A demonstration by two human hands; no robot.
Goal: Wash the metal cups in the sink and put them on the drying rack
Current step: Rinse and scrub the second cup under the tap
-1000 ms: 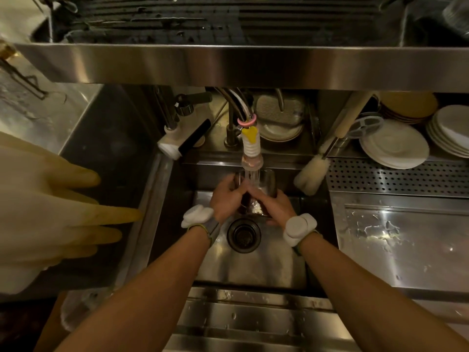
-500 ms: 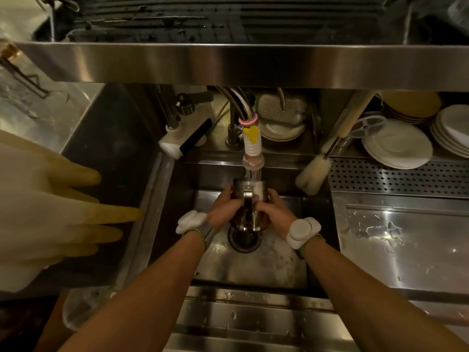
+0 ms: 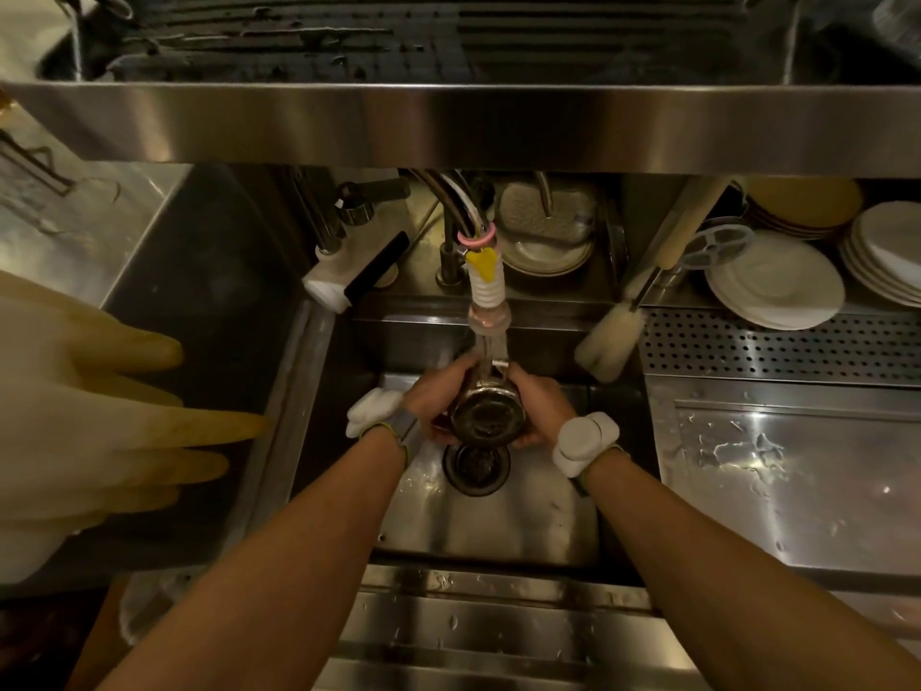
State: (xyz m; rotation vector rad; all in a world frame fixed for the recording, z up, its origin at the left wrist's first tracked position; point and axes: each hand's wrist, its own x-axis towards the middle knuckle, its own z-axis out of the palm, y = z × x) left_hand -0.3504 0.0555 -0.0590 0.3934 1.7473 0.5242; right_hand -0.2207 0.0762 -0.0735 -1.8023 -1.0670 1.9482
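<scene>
1. I have the left hand (image 3: 432, 402) and right hand (image 3: 539, 407) both closed round one metal cup (image 3: 487, 410), tipped on its side over the drain (image 3: 477, 466) at the sink's (image 3: 523, 531) back wall.
2. Judged reason: the faucet nozzle (image 3: 489, 311) stream strikes its wall.
3. Obstacles: bottle brush (image 3: 607, 345) leaning at the right rim; shelf edge (image 3: 458, 127) overhead; rubber glove (image 3: 99, 421) at the left.

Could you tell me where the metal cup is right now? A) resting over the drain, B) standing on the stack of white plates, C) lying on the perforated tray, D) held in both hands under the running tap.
D: the left hand and right hand clasp the metal cup beneath the tap nozzle, above the drain.
</scene>
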